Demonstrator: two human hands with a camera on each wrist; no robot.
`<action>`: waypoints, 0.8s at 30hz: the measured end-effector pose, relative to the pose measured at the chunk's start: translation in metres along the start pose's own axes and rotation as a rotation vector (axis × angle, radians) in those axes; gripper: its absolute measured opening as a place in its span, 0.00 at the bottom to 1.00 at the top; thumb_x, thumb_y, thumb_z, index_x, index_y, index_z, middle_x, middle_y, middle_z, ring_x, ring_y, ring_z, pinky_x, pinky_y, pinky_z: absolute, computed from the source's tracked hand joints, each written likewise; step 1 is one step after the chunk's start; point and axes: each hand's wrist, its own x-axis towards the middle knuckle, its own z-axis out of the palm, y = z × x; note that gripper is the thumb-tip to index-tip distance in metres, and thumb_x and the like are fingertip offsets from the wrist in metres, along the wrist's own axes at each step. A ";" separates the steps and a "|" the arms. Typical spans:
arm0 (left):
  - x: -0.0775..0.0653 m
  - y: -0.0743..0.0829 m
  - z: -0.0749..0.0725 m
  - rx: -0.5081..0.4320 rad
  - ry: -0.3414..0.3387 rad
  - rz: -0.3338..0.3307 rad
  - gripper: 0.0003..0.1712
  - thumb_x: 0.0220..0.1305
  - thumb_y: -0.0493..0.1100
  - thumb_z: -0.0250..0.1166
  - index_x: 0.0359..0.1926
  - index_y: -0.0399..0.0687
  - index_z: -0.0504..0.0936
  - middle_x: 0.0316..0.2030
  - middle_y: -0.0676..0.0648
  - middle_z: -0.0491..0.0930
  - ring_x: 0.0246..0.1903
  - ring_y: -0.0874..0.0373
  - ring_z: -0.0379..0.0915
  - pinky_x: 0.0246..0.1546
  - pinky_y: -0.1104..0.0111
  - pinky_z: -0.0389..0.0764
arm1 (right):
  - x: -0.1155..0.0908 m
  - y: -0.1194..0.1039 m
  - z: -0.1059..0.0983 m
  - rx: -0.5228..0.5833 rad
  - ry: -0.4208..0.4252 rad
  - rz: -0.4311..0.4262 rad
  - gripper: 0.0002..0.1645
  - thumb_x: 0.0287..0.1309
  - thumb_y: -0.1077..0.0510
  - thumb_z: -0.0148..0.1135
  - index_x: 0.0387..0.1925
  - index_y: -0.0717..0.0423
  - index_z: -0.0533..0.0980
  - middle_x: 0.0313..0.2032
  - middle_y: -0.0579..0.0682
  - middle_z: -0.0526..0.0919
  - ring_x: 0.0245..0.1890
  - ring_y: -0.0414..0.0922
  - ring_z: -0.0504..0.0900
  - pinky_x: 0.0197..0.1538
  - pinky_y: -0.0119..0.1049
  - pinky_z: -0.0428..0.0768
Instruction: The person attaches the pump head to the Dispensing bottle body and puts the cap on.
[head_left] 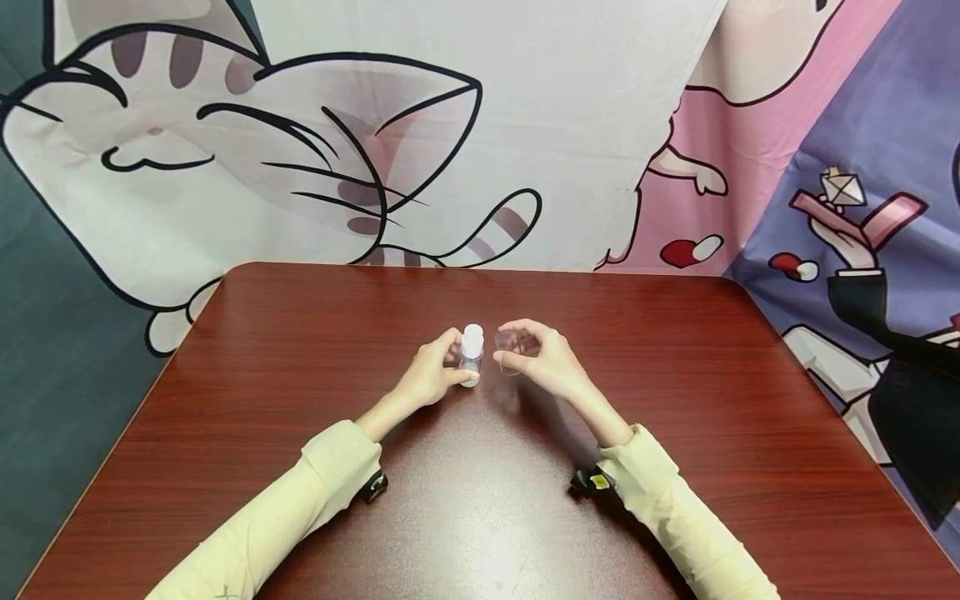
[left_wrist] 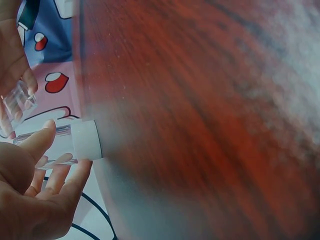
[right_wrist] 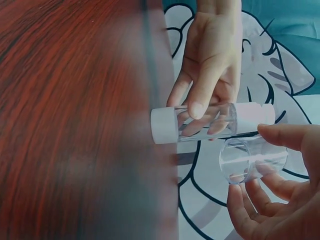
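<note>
My left hand [head_left: 427,373] grips a small clear bottle [head_left: 472,343] with a white upper part and a white base [left_wrist: 87,140]. Its thumb lies on one side of the transparent body and the fingers are behind it. The bottle is upright; whether its base touches the table I cannot tell. To its right, my right hand [head_left: 551,362] pinches a clear, hollow cap [right_wrist: 240,160] between thumb and fingertips. In the head view a small gap separates the cap from the bottle. The bottle's white top [right_wrist: 255,114] is uncovered.
Both hands work above the far half of a reddish-brown wooden table [head_left: 315,333]. Behind its far edge hangs a cartoon-printed cloth [head_left: 585,150]. Dark wrist devices [head_left: 372,485] sit at both cuffs, below pale yellow sleeves [head_left: 300,492].
</note>
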 end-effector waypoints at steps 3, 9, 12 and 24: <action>0.000 0.000 0.000 0.002 0.003 0.005 0.21 0.52 0.37 0.73 0.42 0.42 0.70 0.39 0.39 0.82 0.43 0.46 0.80 0.45 0.57 0.82 | -0.001 -0.004 0.000 -0.002 0.019 -0.002 0.21 0.54 0.54 0.68 0.51 0.51 0.78 0.38 0.52 0.83 0.38 0.45 0.82 0.44 0.36 0.81; 0.000 0.000 -0.001 0.005 0.008 0.011 0.21 0.51 0.37 0.73 0.41 0.41 0.70 0.39 0.39 0.82 0.42 0.46 0.81 0.45 0.57 0.82 | -0.002 -0.008 0.002 0.001 0.050 -0.016 0.22 0.60 0.54 0.62 0.56 0.54 0.74 0.43 0.55 0.83 0.41 0.48 0.83 0.45 0.39 0.81; 0.000 0.000 -0.001 0.007 0.007 0.010 0.21 0.52 0.37 0.73 0.41 0.41 0.70 0.40 0.39 0.82 0.42 0.46 0.80 0.45 0.56 0.82 | -0.002 -0.009 0.002 0.022 0.064 -0.020 0.23 0.60 0.55 0.62 0.56 0.55 0.74 0.43 0.56 0.83 0.41 0.49 0.83 0.44 0.37 0.80; -0.001 0.002 -0.001 -0.002 0.001 -0.007 0.21 0.52 0.36 0.73 0.42 0.41 0.70 0.40 0.39 0.82 0.43 0.46 0.80 0.46 0.57 0.82 | -0.004 -0.016 0.001 0.117 0.108 -0.045 0.22 0.58 0.58 0.64 0.53 0.56 0.71 0.44 0.55 0.81 0.41 0.47 0.80 0.50 0.39 0.79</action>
